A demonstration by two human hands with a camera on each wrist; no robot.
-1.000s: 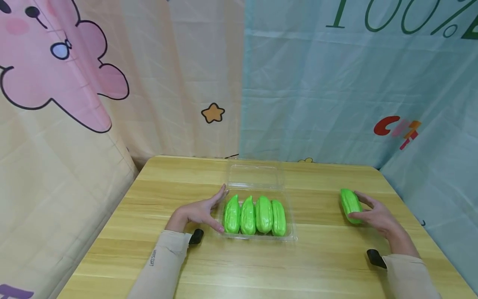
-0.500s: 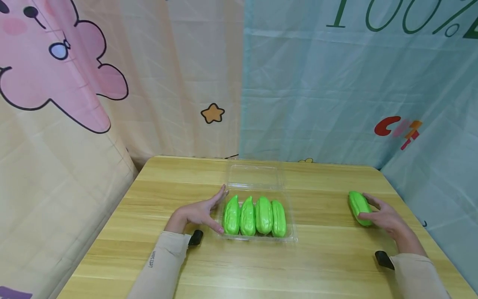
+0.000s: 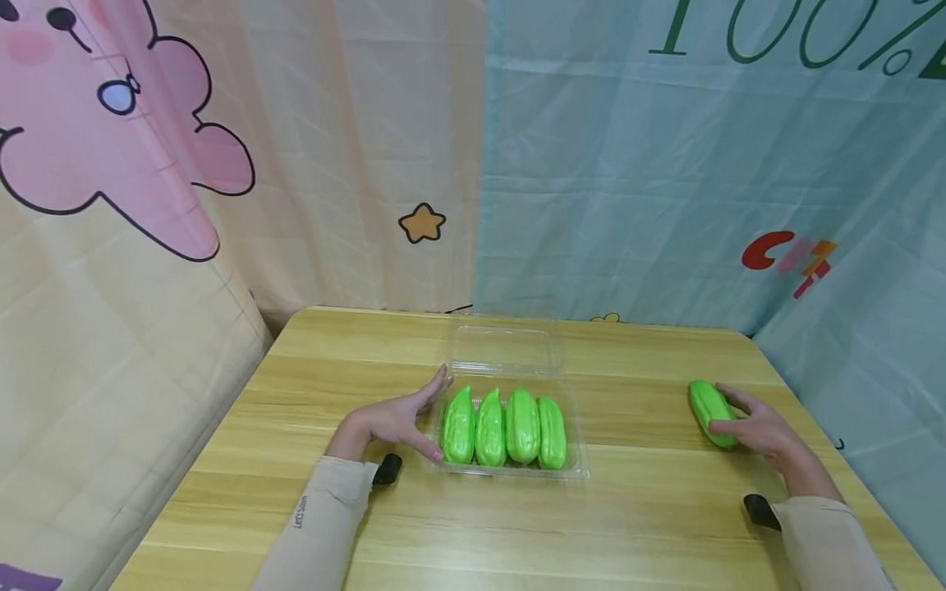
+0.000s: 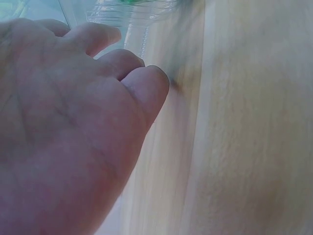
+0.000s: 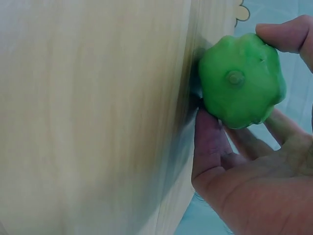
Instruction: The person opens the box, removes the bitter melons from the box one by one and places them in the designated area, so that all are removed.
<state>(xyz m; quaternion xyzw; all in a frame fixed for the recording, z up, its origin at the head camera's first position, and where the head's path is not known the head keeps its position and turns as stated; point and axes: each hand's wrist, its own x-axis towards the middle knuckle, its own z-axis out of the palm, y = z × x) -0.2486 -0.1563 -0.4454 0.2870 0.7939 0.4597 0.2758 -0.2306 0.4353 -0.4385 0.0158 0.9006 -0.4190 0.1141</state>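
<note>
My right hand (image 3: 761, 427) grips a green ribbed gourd (image 3: 708, 410) between thumb and fingers, at the right of the table. Seen end-on in the right wrist view, the gourd (image 5: 242, 81) has a round stem spot, with the thumb and fingers on opposite sides of it. A clear plastic box (image 3: 576, 443) lies at mid-table with its lid laid back. Several green gourds (image 3: 522, 425) stand in a row inside it. My left hand (image 3: 392, 417) rests against the box's left side, fingers and thumb spread. In the left wrist view, the box (image 4: 127, 14) shows only in part.
The wooden table (image 3: 650, 525) has its far edge against a printed curtain (image 3: 628, 189). More curtain hangs at both sides. A black strap piece (image 3: 388, 469) sits at the left wrist, another (image 3: 761, 510) at the right.
My right hand has shifted a little to the right with the gourd over the last second, then nearly stopped. The left hand and the box stay in place.
</note>
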